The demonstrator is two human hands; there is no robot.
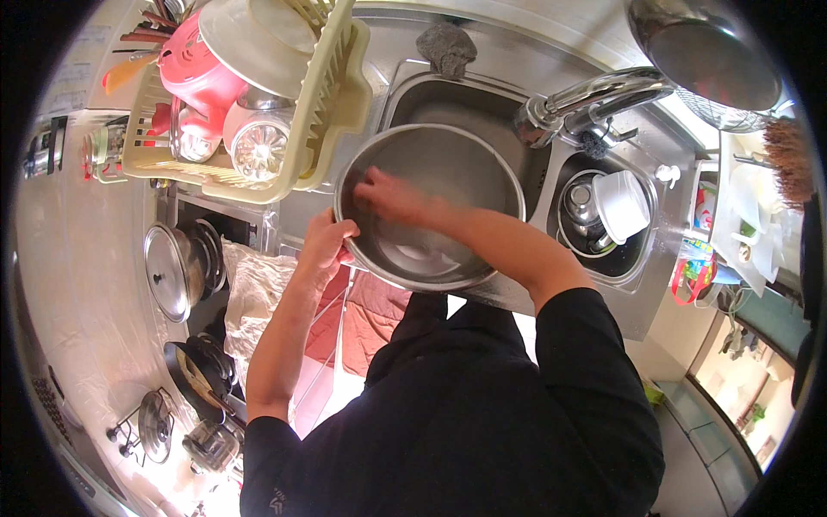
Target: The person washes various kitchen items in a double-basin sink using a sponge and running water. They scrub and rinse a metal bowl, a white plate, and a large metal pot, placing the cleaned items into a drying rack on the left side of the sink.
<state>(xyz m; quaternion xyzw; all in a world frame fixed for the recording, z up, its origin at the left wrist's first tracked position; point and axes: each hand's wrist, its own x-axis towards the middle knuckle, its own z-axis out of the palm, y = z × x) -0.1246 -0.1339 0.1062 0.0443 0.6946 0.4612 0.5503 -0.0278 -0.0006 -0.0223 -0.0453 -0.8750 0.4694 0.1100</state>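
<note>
A large stainless steel basin [452, 174] is tilted over the front of the sink, its wide mouth facing up at me. My left hand [326, 242] grips its rim at the near left side, thumb over the edge. Inside, my right hand [397, 197] reaches across to the left wall of the basin. Motion blur hides whether its fingers hold anything. Behind the basin lies the left sink bowl [465, 106], partly covered by it. A chrome faucet [536, 119] hangs at the basin's far right.
A yellow dish rack [329, 110] with bowls and a pink container stands at left. A grey cloth [447, 50] lies behind the sink. The right sink bowl [636, 262] holds a white pot [623, 207] and metalware. Lidded pots [169, 271] sit lower left. A frying pan [707, 55] is upper right.
</note>
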